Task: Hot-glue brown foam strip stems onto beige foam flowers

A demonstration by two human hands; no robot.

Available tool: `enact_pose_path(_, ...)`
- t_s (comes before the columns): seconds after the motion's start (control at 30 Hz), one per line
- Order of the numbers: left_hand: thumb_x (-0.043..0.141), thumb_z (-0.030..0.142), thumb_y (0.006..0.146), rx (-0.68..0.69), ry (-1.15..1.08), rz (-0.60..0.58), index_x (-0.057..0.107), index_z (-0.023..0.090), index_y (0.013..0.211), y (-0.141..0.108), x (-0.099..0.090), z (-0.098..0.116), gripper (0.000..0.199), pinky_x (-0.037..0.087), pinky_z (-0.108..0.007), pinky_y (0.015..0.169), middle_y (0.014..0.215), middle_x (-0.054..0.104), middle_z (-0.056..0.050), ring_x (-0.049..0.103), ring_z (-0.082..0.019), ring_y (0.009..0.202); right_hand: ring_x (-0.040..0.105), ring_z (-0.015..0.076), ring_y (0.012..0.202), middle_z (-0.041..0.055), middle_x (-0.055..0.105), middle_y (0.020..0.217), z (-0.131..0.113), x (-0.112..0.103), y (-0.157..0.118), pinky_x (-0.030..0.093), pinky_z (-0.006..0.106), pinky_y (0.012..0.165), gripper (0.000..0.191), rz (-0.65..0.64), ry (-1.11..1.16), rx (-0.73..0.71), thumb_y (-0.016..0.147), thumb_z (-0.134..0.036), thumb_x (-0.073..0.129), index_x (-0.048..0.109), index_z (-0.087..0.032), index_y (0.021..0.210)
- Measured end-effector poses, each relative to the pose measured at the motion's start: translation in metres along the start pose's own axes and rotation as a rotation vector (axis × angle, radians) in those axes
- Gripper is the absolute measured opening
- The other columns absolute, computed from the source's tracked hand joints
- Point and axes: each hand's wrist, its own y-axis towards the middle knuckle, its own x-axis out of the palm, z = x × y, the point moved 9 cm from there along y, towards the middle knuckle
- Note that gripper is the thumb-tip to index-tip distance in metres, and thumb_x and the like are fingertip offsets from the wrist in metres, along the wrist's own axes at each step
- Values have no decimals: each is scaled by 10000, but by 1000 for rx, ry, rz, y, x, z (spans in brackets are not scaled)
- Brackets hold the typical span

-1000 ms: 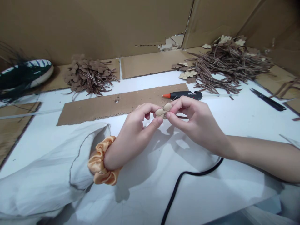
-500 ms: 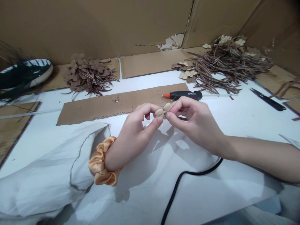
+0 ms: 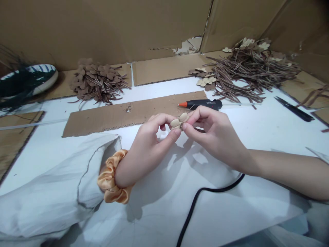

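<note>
Between both hands is a beige fabric flower (image 3: pixel 175 123) with rounded petals. My left hand (image 3: pixel 154 140) pinches its left side between thumb and forefinger, an orange satin scrunchie (image 3: pixel 113 180) around the wrist. Thumb and forefinger of my right hand (image 3: pixel 216 133) close on the flower's right edge. A dark strip (image 3: pixel 199 130) sticks out beneath the right fingers; where it attaches is hidden. Just beyond the hands lies a black glue gun (image 3: pixel 203 104) with an orange nozzle, partly on a long cardboard strip (image 3: pixel 102 118).
Brown flowers with strips are heaped (image 3: pixel 96 80) at back left, beside a bowl (image 3: pixel 46 80) of dark thread-like material. At back right is a larger pile of brown strips (image 3: pixel 246 72). Black snips (image 3: pixel 294 109) lie at right. A black cord (image 3: pixel 196 202) crosses the front.
Almost nothing differs. My left thumb has slid slightly to the right along the flower's lower edge, and both hands keep their pinch.
</note>
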Motion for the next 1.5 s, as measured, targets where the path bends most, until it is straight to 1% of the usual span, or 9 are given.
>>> enact_pose_path(0.2, 584, 316, 826, 12, 66, 44, 581, 208, 767, 0, -4, 5, 124, 434, -272, 730, 789, 652, 17, 573, -151, 758, 630, 179, 834, 31, 633, 817, -1, 2, -1, 514, 319, 712, 177, -10, -12, -20, 777, -122, 602, 473, -205, 687)
enact_pose_path(0.3, 587, 309, 810, -6, 72, 72, 570, 222, 733, 0, -6, 3, 117, 440, -278, 749, 788, 660, 21, 587, -159, 770, 629, 179, 852, 26, 624, 801, -3, 2, -1, 512, 317, 729, 179, -16, -18, -32, 777, -121, 600, 470, -206, 688)
enact_pose_path(0.63, 580, 281, 795, -36, -8, 113, 577, 226, 711, -1, -8, -2, 101, 450, -286, 779, 819, 683, 15, 601, -168, 798, 607, 184, 842, 21, 566, 742, -8, 3, -3, 477, 311, 685, 217, -14, -27, -58, 776, -137, 608, 437, -214, 667)
enact_pose_path(0.8, 578, 262, 792, -54, -58, 99, 593, 216, 705, 0, -7, -4, 100, 452, -283, 784, 803, 687, 9, 605, -172, 806, 581, 153, 735, 3, 543, 706, -10, 3, -3, 450, 293, 623, 233, -8, -54, -69, 774, -145, 616, 427, -213, 655)
enact_pose_path(1.03, 571, 243, 784, -97, -116, 77, 628, 201, 722, 0, -6, -6, 94, 458, -281, 769, 784, 692, 2, 610, -166, 783, 572, 144, 671, -7, 546, 674, -10, 4, -4, 440, 287, 582, 231, -27, -52, -40, 782, -166, 618, 432, -212, 653)
enact_pose_path(1.17, 558, 242, 777, -126, -145, 58, 625, 204, 704, 0, -5, -8, 107, 464, -284, 738, 764, 688, 0, 613, -172, 775, 562, 138, 661, 5, 575, 706, -10, 5, -4, 432, 293, 590, 230, -41, -50, -28, 785, -174, 617, 430, -211, 655)
enact_pose_path(1.33, 541, 276, 781, -143, -153, 55, 604, 208, 681, 0, -5, -9, 136, 452, -279, 673, 771, 676, -7, 596, -178, 779, 528, 121, 608, -10, 548, 663, -8, 4, -4, 424, 276, 548, 228, -28, -40, -21, 780, -165, 618, 434, -212, 654)
enact_pose_path(1.4, 539, 297, 789, -137, -154, 44, 592, 208, 664, 1, -4, -7, 162, 450, -283, 691, 771, 673, -5, 590, -179, 787, 530, 120, 604, -11, 544, 664, -6, 4, -3, 421, 270, 531, 225, -26, -25, -10, 778, -165, 620, 436, -210, 657)
enact_pose_path(1.5, 561, 301, 782, -128, -113, 66, 585, 209, 650, 1, -6, -5, 163, 444, -295, 779, 760, 672, 5, 588, -180, 811, 520, 114, 589, -15, 542, 664, -3, 5, -4, 422, 267, 521, 224, -33, -3, 8, 779, -175, 624, 436, -209, 662)
